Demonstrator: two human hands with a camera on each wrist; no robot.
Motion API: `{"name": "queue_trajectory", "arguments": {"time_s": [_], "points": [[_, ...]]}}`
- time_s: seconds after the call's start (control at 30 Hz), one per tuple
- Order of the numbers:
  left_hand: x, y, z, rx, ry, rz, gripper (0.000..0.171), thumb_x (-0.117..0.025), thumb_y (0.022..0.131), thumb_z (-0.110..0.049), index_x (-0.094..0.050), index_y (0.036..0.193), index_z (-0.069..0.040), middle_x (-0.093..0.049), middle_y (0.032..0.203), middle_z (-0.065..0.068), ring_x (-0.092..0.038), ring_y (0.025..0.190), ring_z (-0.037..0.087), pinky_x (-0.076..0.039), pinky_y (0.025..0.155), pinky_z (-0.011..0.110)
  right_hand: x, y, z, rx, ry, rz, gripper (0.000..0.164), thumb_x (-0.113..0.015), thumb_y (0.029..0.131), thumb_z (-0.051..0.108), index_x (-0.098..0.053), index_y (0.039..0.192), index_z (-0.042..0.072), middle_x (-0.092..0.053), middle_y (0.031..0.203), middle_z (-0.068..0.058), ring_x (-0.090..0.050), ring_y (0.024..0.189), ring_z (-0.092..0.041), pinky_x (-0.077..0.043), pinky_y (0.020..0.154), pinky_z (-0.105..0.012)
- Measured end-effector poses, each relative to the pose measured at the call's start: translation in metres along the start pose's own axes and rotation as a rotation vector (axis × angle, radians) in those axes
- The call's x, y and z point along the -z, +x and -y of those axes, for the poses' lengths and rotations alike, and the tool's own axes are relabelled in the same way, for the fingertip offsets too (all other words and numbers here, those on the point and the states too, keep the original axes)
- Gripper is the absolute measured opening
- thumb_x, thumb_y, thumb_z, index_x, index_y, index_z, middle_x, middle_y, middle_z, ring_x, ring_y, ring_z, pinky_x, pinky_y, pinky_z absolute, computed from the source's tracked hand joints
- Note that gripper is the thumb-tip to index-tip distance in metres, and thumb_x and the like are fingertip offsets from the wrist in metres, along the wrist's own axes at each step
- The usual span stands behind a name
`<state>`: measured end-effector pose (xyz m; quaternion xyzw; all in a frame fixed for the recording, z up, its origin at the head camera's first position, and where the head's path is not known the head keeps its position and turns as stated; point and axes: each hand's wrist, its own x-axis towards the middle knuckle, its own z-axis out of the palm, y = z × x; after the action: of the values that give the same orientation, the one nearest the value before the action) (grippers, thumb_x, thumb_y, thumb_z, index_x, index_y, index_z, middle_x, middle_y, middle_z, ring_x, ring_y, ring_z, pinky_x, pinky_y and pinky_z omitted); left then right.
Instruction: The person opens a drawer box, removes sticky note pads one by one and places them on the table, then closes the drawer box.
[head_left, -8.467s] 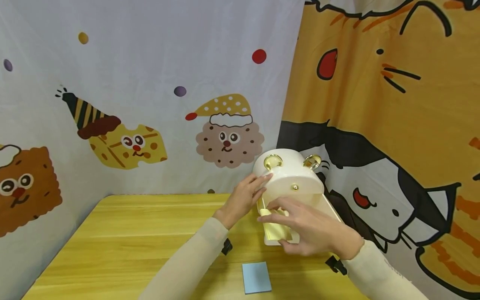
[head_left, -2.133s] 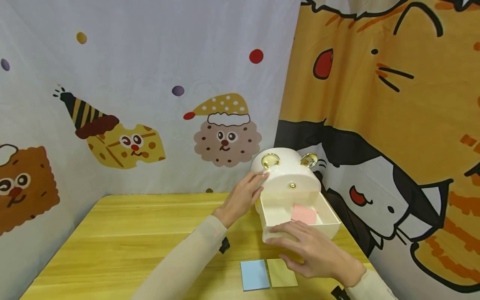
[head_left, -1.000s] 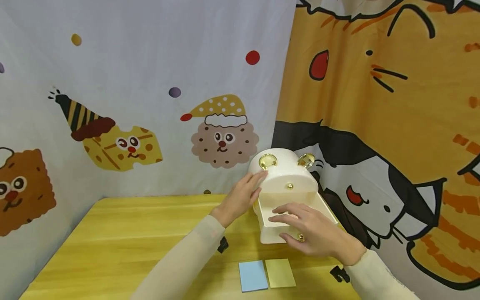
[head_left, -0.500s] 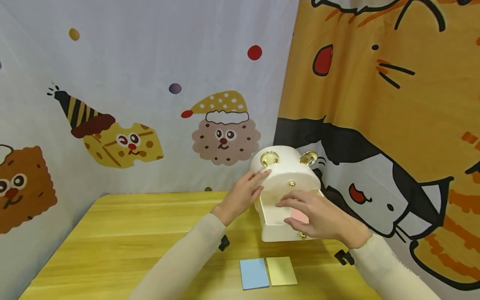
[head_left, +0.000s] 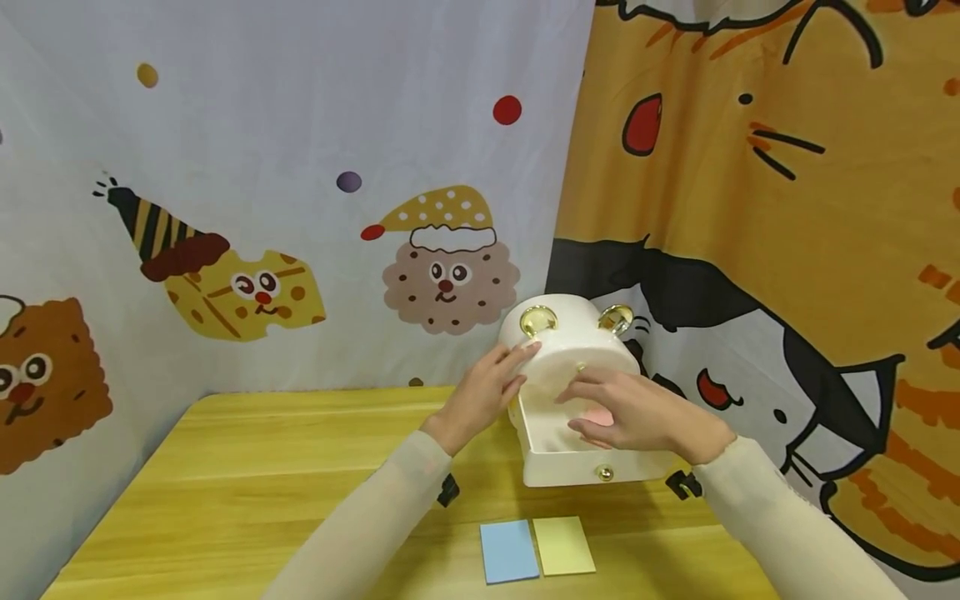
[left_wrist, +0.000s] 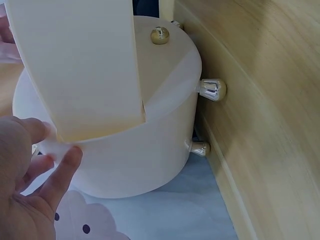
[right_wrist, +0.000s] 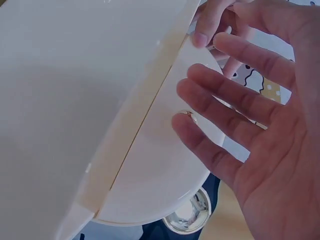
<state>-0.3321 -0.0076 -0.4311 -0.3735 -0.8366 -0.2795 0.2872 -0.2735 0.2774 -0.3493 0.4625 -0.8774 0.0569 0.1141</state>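
Note:
A small white bear-eared chest point(head_left: 570, 312) has its drawer point(head_left: 558, 468) pulled out. My left hand point(head_left: 480, 392) rests its fingertips on the chest's left side, fingers nearly straight; the left wrist view shows two fingertips on the white shell point(left_wrist: 135, 165) beside the drawer. Over the drawer hovers my right hand point(head_left: 641, 410), fingers spread and slightly bent. Nothing lies between its fingers in the right wrist view, where the palm point(right_wrist: 270, 145) faces the camera. Inside the drawer, a pink sticky note pad point(head_left: 597, 414) shows partly behind the right hand.
A blue sticky note pad point(head_left: 510, 552) and a yellow sticky note pad point(head_left: 564, 546) lie side by side on the wooden table point(head_left: 300, 475), in front of the chest. Gold knob point(head_left: 604, 473) on the drawer front. A patterned curtain point(head_left: 720, 183) hangs close behind.
The yellow sticky note pad, at the drawer under my right hand 8.5 seconds ago, lies beside the blue one. My right hand has since moved back up over the drawer. The left has stayed put.

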Motion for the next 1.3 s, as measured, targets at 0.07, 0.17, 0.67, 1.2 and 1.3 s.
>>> {"name": "queue_trajectory", "arguments": {"time_s": [0.07,0.17,0.67,1.2,1.3], "points": [[0.000,0.000,0.000,0.002,0.001,0.004,0.061,-0.078,0.113,-0.009,-0.060,0.171,-0.013,-0.070,0.123,0.014,-0.065,0.094,0.020,-0.066,0.085,0.029,0.001,0.002,-0.002,0.005,0.001,0.016,0.026,-0.085,0.108,0.027,-0.084,0.133,0.021,-0.078,0.125,0.009,-0.074,0.110,-0.009,-0.069,0.096,-0.038],[0.000,0.001,-0.001,0.008,-0.004,0.019,0.060,-0.076,0.114,-0.010,-0.059,0.172,-0.014,-0.070,0.124,0.014,-0.065,0.096,0.020,-0.066,0.086,0.029,0.002,0.003,-0.005,-0.001,0.008,0.048,0.025,-0.086,0.107,0.025,-0.085,0.130,0.018,-0.079,0.122,0.008,-0.075,0.108,-0.011,-0.069,0.094,-0.038],[0.000,-0.002,0.000,0.026,-0.032,0.012,0.060,-0.076,0.114,-0.009,-0.059,0.172,-0.016,-0.070,0.125,0.014,-0.065,0.094,0.019,-0.065,0.083,0.027,0.001,0.015,-0.022,0.000,0.102,0.227,0.023,-0.084,0.100,0.012,-0.090,0.122,0.011,-0.087,0.116,-0.003,-0.075,0.103,-0.013,-0.067,0.091,-0.035],[-0.001,-0.002,0.002,0.029,-0.032,0.003,0.061,-0.077,0.114,-0.010,-0.059,0.172,-0.016,-0.070,0.124,0.013,-0.065,0.095,0.019,-0.066,0.084,0.026,-0.002,0.027,-0.028,-0.083,0.145,0.446,0.030,-0.084,0.098,0.011,-0.088,0.127,0.007,-0.087,0.112,-0.005,-0.077,0.096,-0.018,-0.065,0.088,-0.032],[-0.001,-0.002,0.001,0.030,-0.034,0.003,0.062,-0.077,0.114,-0.010,-0.059,0.173,-0.016,-0.070,0.123,0.013,-0.065,0.095,0.018,-0.066,0.085,0.026,-0.004,0.027,-0.029,-0.109,0.151,0.486,0.028,-0.086,0.099,0.012,-0.088,0.127,0.009,-0.087,0.108,-0.003,-0.077,0.092,-0.015,-0.063,0.084,-0.027]]}}
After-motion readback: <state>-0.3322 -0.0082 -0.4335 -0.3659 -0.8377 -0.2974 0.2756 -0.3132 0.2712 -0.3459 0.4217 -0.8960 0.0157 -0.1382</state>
